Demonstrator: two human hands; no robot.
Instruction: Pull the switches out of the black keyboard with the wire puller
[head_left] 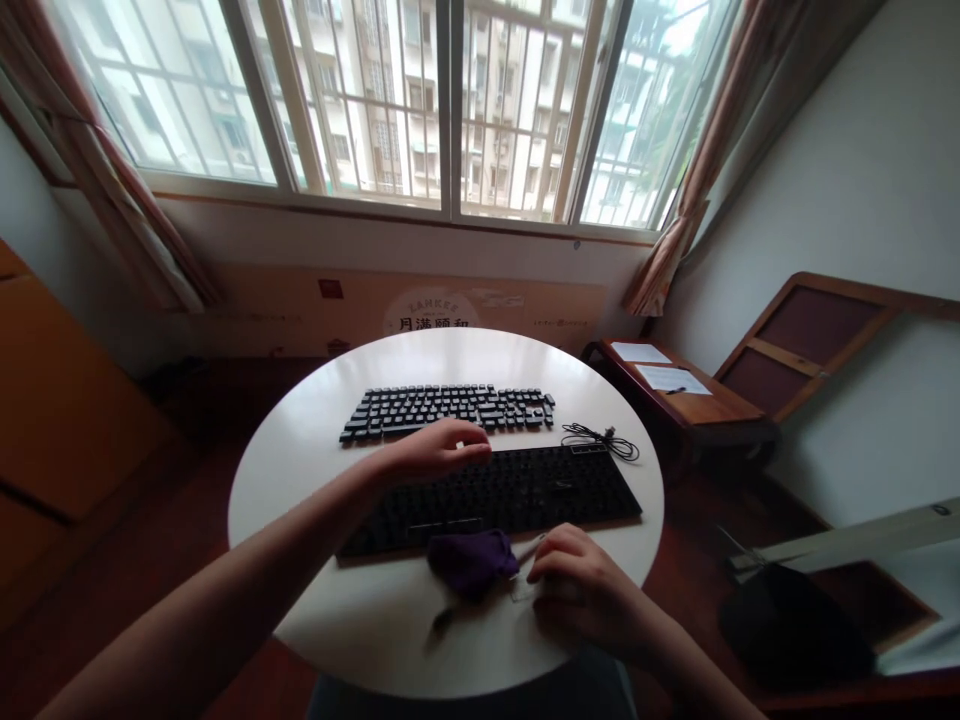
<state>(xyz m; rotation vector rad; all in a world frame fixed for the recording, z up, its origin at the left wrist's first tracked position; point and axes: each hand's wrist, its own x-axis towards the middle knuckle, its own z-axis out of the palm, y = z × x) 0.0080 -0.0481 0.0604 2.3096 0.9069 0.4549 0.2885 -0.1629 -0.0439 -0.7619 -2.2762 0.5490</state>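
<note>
A black keyboard base (525, 485) lies across the table, its surface dark and without raised keycaps that I can make out. Behind it, loose black keycaps (427, 405) are laid out in keyboard order. My left hand (439, 447) hovers over the base's rear edge, thumb and fingertips drawn together; anything between them is too small to see. My right hand (574, 580) rests near the table's front right, fingers curled around a thin wire tool (519, 590) that looks like a keycap puller. Left of it lies a crumpled purple cloth (469, 562), touching the base's front edge.
A coiled black cable (604, 440) lies behind the base's right end. The round white table (300, 600) has a curved edge close in front. A wooden side stand (720, 405) at the right bears papers (671, 380) and a pen. A barred window stands beyond.
</note>
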